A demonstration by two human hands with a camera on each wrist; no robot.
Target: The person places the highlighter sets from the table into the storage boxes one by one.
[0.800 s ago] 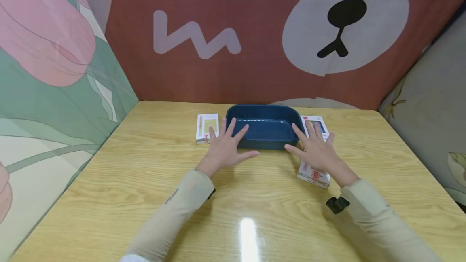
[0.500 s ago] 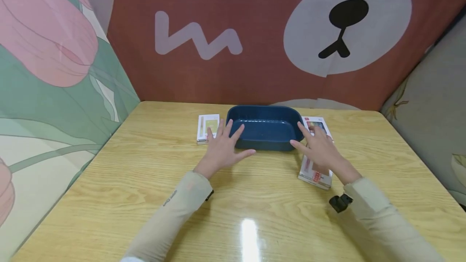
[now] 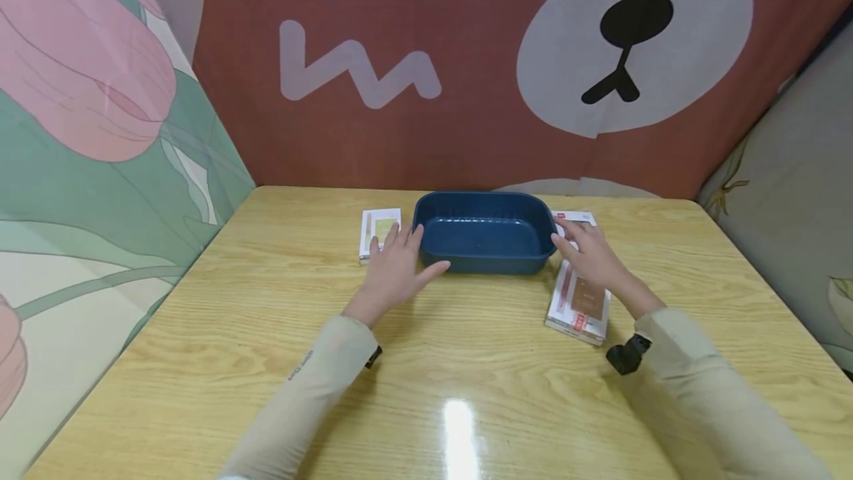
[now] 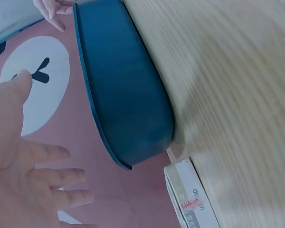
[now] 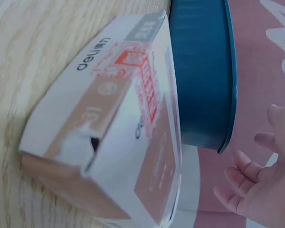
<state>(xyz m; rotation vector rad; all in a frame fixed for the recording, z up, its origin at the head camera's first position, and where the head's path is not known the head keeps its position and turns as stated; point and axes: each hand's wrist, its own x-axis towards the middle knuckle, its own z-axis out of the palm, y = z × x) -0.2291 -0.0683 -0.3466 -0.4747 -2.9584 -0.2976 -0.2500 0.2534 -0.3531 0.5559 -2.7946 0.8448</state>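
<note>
A dark blue rectangular bin [image 3: 486, 265] stands at the back middle of the table. My left hand [image 3: 389, 272] hovers by its left end, fingers spread; the left wrist view shows that hand [image 4: 19, 156] apart from the bin [image 4: 123, 85]. At the right end is my right hand [image 3: 596, 258], its thumb near the rim. In the right wrist view its fingers [image 5: 244, 166] bend loosely and hold nothing, with a gap to the bin [image 5: 202, 71]. Beneath this hand lies a white box with a brown panel [image 3: 580, 302], printed "deli" in the right wrist view.
A white box with a green panel [image 3: 381, 221] lies left of the bin, partly behind my left fingers. Another white box [image 3: 573, 215] at the back right is mostly covered by my right hand. A printed red curtain [image 3: 400, 147] hangs behind the wooden table [image 3: 300, 243].
My left hand has drawn leftward and slightly down, to the bin's left end. The right hand has shifted right to the other end, its fingers less spread. Bin and boxes stay put.
</note>
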